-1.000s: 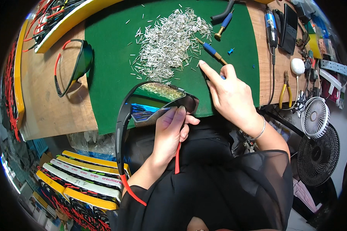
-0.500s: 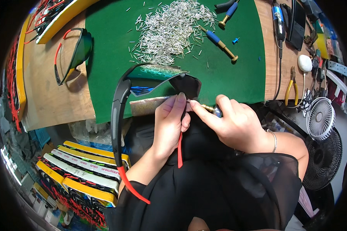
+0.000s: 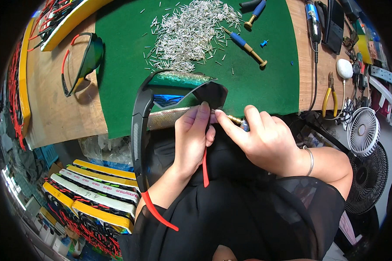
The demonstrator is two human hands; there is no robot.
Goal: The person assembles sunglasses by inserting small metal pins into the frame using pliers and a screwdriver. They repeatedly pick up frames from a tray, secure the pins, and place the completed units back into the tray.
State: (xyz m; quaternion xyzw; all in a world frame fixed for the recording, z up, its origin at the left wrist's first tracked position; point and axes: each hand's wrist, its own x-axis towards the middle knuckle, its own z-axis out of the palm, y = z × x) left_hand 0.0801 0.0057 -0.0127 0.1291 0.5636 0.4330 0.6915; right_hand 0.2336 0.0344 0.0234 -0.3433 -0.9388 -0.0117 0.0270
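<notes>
My left hand [image 3: 190, 137] is closed on a pair of black sunglasses [image 3: 138, 130], pinching them by the hinge end of one arm. The free arm curves down over my left forearm to a red tip. A red tip of the gripped arm hangs below my fingers. In my right hand [image 3: 272, 143] is a small screwdriver [image 3: 236, 119] with a brass-coloured shaft, its handle mostly hidden by my fingers. Its tip points at the hinge beside my left thumb, with my right index finger stretched along it. Whether the tip touches a screw is hidden.
Many small silver pins [image 3: 185, 37] lie heaped on a green mat [image 3: 261, 91]. Beyond my hands rests a blue-handled screwdriver [image 3: 246, 47]. Other sunglasses [image 3: 85, 61] lie at left. Yellow-handled cutters [image 3: 329, 98] and a white fan [image 3: 363, 130] are at right; trays [image 3: 96, 187] stand lower left.
The sunglasses have turned slightly, their free arm shifting to the right with its red tip. Both hands keep their grips, and the screwdriver stays at the hinge.
</notes>
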